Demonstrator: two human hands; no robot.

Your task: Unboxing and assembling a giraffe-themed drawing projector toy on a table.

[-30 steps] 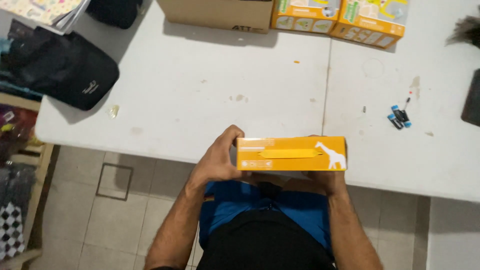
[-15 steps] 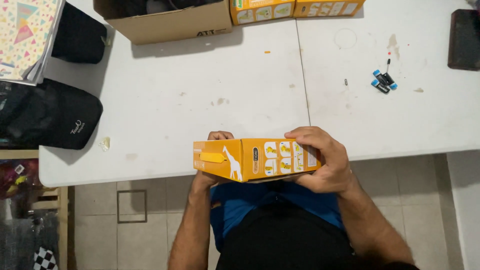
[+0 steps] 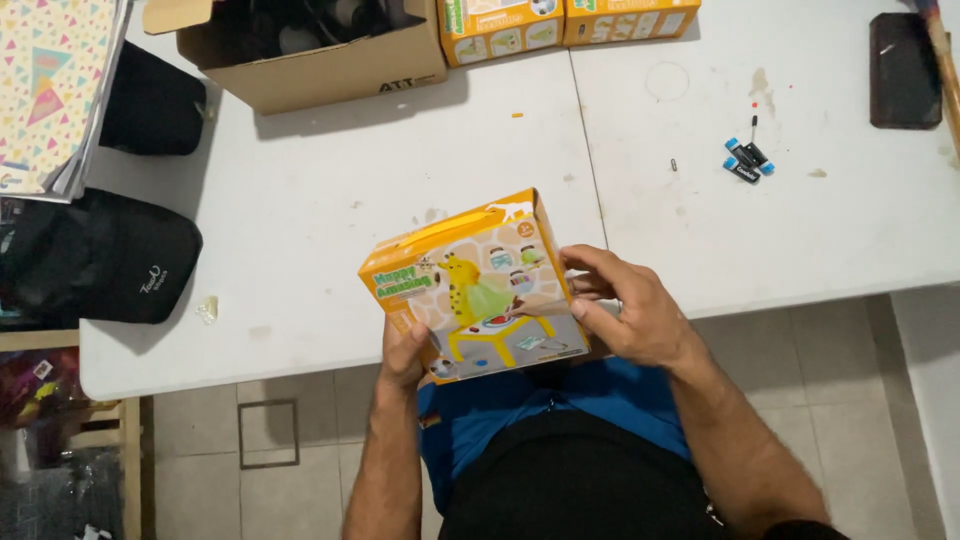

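I hold an orange toy box (image 3: pixel 470 285) with a giraffe picture over the near edge of the white table (image 3: pixel 300 220), its printed front face turned up towards me. My left hand (image 3: pixel 402 355) grips the box's lower left corner from beneath. My right hand (image 3: pixel 630 315) clasps its right side, with the thumb lying across the front face. Most of my left hand's fingers are hidden behind the box.
An open cardboard box (image 3: pixel 300 50) stands at the back left, two more orange toy boxes (image 3: pixel 565 22) beside it. Small blue batteries (image 3: pixel 748 160) and a dark flat case (image 3: pixel 903 70) lie at the right. A black bag (image 3: pixel 95 258) and patterned paper (image 3: pixel 50 90) sit at the left.
The box has been rotated in my hands from showing a narrow side to showing its large front face, and it has lifted slightly over the table edge.
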